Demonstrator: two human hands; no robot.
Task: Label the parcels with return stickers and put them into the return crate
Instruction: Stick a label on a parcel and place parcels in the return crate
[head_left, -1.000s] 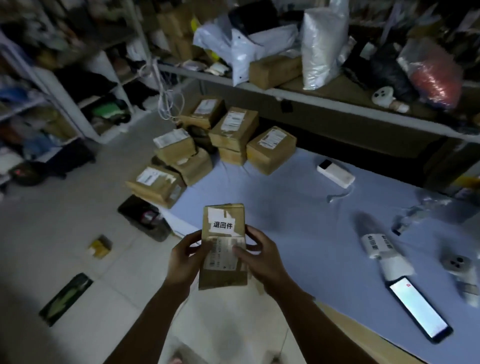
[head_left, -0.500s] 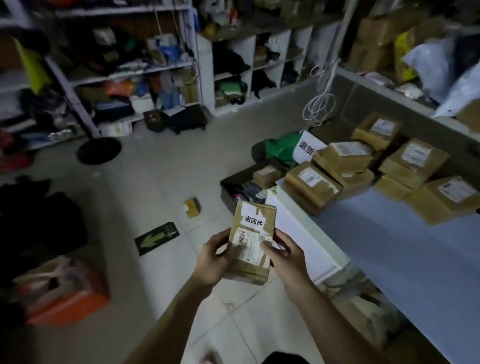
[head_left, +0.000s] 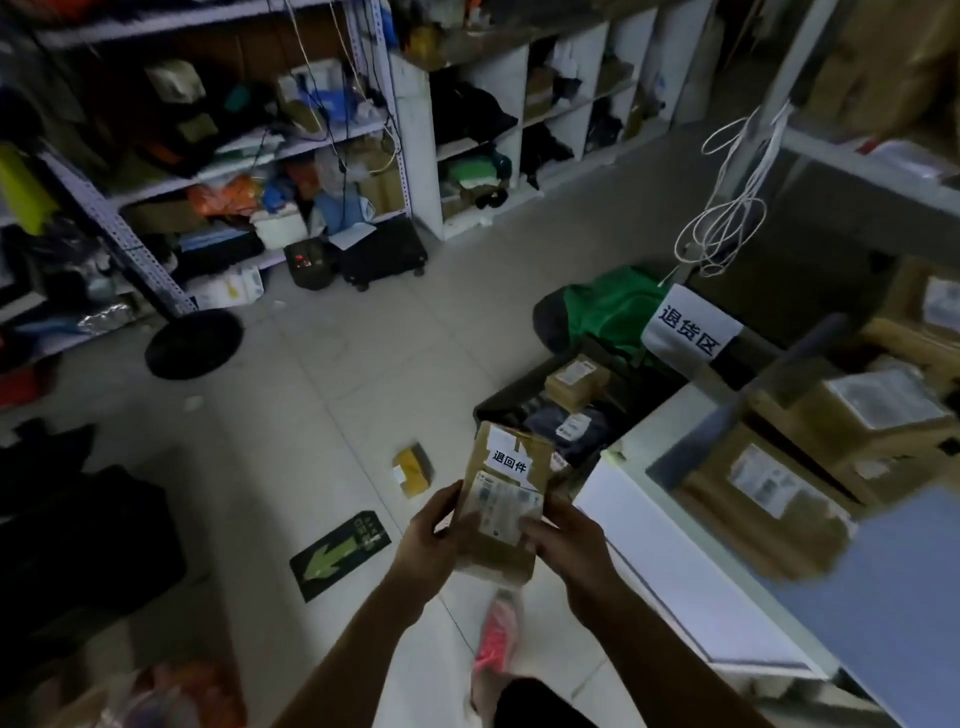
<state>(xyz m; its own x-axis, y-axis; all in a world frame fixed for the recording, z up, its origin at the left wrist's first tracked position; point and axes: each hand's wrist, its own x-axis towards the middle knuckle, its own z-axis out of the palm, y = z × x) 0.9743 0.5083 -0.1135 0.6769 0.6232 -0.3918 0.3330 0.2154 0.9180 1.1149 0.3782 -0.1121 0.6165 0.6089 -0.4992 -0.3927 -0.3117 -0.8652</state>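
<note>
- Both hands are on the parcel (head_left: 498, 519) here; it hangs in the air over the tiled floor, tilted a little to the right
- Left hand (head_left: 431, 540) grips the parcel's left edge, fingers curled round it; right hand (head_left: 566, 540) clamps the right edge, thumb lying across the printed shipping label (head_left: 501, 506)
- The grip sits on the lower half of the parcel; the upper half stands clear above both hands
- On that free upper half is the white return sticker (head_left: 511, 460) with black characters, just above the shipping label; neither hand covers it
- The return crate (head_left: 498, 400) is on the floor just beyond the parcel's top edge, dark-walled, against the end of the table (head_left: 675, 561); a brown boxed parcel (head_left: 576, 382) and dark bagged items lie inside it
- A white sign (head_left: 691, 330) with large characters stands at the crate's far side, a green bag (head_left: 608, 306) behind it
- More brown parcels (head_left: 779, 478) are stacked on the table at the right, blurred
- A small yellow packet (head_left: 413, 470) lies on the floor left of the held parcel; a green arrow marking (head_left: 340, 553) sits nearer, well left of the left hand
</note>
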